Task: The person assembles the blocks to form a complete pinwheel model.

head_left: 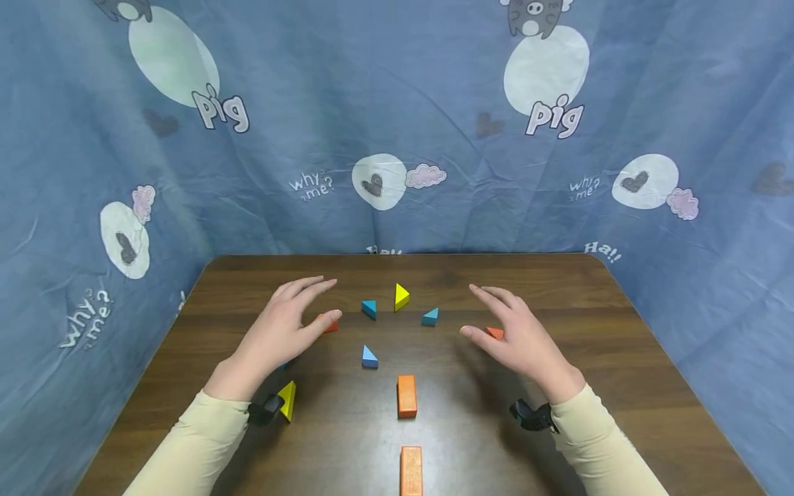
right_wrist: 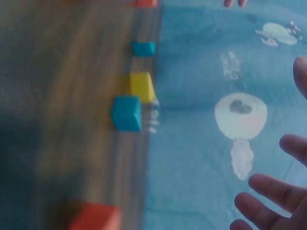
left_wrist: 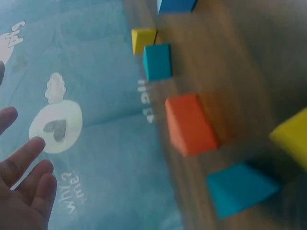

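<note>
My left hand [head_left: 287, 318] hovers over the left part of the table with its fingers spread and nothing in them. Under its thumb shows part of a red block [head_left: 331, 326], the rest hidden; the left wrist view shows this red block [left_wrist: 191, 125] whole. Near that wrist lies a yellow triangular block [head_left: 288, 401]. My right hand [head_left: 520, 339] is likewise raised over the right side, fingers apart and holding nothing. It partly covers another red block [head_left: 495, 332]. Between the hands lie a light blue triangular block [head_left: 369, 358], two teal blocks [head_left: 369, 308] and a yellow triangular block [head_left: 401, 297].
Two orange rectangular blocks, a farther one [head_left: 406, 396] and a nearer one [head_left: 411, 472], lie in line at the table's front middle. The dark wooden table [head_left: 620, 393] ends at a blue printed curtain [head_left: 397, 110] behind and at both sides.
</note>
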A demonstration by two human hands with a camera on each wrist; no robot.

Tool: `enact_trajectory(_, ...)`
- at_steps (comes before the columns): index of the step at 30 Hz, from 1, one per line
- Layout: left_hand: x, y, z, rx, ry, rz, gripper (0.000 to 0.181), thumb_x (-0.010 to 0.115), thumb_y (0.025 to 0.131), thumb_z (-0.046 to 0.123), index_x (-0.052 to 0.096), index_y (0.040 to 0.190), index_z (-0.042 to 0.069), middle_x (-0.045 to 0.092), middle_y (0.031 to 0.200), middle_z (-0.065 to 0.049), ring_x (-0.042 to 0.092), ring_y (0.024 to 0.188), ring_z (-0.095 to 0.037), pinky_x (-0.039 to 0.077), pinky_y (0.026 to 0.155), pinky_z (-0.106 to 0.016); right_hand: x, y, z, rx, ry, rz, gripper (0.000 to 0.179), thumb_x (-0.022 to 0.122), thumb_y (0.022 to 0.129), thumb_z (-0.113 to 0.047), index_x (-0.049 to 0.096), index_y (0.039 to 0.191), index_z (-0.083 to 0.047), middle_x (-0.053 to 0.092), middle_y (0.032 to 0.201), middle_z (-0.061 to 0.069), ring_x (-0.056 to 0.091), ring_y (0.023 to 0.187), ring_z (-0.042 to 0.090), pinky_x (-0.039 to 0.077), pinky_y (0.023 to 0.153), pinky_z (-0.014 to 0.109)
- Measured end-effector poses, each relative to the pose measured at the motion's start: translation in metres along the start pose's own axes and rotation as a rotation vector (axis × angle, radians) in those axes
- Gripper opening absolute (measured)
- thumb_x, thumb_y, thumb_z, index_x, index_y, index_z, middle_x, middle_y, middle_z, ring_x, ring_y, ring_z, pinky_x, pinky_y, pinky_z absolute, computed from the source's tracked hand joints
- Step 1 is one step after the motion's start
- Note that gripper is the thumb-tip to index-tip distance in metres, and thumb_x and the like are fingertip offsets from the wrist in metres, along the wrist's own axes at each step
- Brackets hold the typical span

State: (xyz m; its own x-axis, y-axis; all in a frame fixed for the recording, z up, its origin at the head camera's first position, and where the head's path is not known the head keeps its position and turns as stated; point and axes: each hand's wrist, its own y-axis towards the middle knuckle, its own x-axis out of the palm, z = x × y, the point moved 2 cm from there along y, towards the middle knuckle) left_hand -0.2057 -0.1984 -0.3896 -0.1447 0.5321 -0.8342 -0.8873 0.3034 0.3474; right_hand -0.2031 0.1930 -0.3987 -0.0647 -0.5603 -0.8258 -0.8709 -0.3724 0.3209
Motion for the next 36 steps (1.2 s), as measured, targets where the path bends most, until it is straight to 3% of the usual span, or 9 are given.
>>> enact_trajectory(8, 0.023, -0.029, 0.013, -0.043, -0.100, -0.025, 0.056, 0.063, 0.093, 0.052, 0.056, 0.141, 0.024, 0.050, 0.143, -0.002, 0.042, 0.132, -0.030, 0.038, 0.100, -0.056, 0.033, -0.033, -0.008, -0.064, 0.073, 0.005, 0.066, 0.067, 0.090, -0.054, 0.047, 0.147, -0.029, 0.049, 0.140, -0.003, 0.045, 0.129, 0.021, 0.042, 0.100, 0.047)
enact_trajectory(12, 0.039, -0.041, 0.023, -0.026, -0.168, -0.017, 0.051, 0.063, 0.094, 0.051, 0.058, 0.138, 0.026, 0.053, 0.139, 0.002, 0.049, 0.128, -0.024, 0.046, 0.094, -0.049, 0.048, -0.048, -0.011, -0.086, 0.108, -0.027, 0.063, 0.067, 0.090, -0.053, 0.050, 0.145, -0.029, 0.050, 0.137, -0.008, 0.047, 0.127, 0.015, 0.044, 0.098, 0.046)
enact_trajectory(16, 0.057, -0.050, 0.033, -0.017, -0.254, -0.059, 0.046, 0.063, 0.094, 0.050, 0.059, 0.136, 0.030, 0.054, 0.136, 0.011, 0.054, 0.122, -0.016, 0.052, 0.086, -0.040, 0.062, -0.060, -0.011, -0.153, 0.145, -0.039, 0.056, 0.068, 0.091, -0.048, 0.054, 0.141, -0.027, 0.052, 0.134, -0.011, 0.051, 0.123, 0.011, 0.046, 0.096, 0.042)
enact_trajectory(22, 0.082, -0.060, 0.041, -0.040, -0.356, -0.133, 0.041, 0.064, 0.093, 0.050, 0.061, 0.132, 0.036, 0.055, 0.129, 0.021, 0.062, 0.095, -0.010, 0.052, 0.077, -0.031, 0.080, -0.075, -0.014, -0.276, 0.245, -0.036, 0.052, 0.073, 0.090, -0.035, 0.057, 0.138, -0.022, 0.056, 0.131, -0.009, 0.056, 0.118, 0.011, 0.048, 0.094, 0.037)
enact_trajectory(25, 0.091, -0.063, 0.043, -0.052, -0.403, -0.161, 0.041, 0.065, 0.093, 0.047, 0.063, 0.131, 0.032, 0.058, 0.125, 0.020, 0.062, 0.089, -0.011, 0.050, 0.073, -0.030, 0.087, -0.079, -0.019, -0.314, 0.292, -0.050, 0.052, 0.075, 0.089, -0.032, 0.058, 0.137, -0.019, 0.058, 0.129, -0.006, 0.058, 0.115, 0.014, 0.048, 0.092, 0.034)
enact_trajectory(30, 0.106, -0.068, 0.044, -0.073, -0.484, -0.205, 0.040, 0.068, 0.094, 0.038, 0.066, 0.130, 0.019, 0.063, 0.123, 0.007, 0.063, 0.096, -0.012, 0.051, 0.075, -0.029, 0.094, -0.084, -0.026, -0.354, 0.379, -0.093, 0.051, 0.077, 0.088, -0.026, 0.060, 0.135, -0.014, 0.061, 0.125, 0.000, 0.061, 0.103, 0.015, 0.049, 0.087, 0.032)
enact_trajectory(36, 0.124, -0.068, 0.043, -0.053, -0.551, -0.196, 0.036, 0.072, 0.092, 0.029, 0.067, 0.126, 0.019, 0.065, 0.120, 0.003, 0.064, 0.097, -0.012, 0.052, 0.073, -0.027, 0.100, -0.089, -0.032, -0.408, 0.405, -0.137, 0.054, 0.078, 0.087, -0.031, 0.060, 0.134, -0.013, 0.062, 0.118, -0.002, 0.060, 0.099, 0.012, 0.048, 0.087, 0.028)
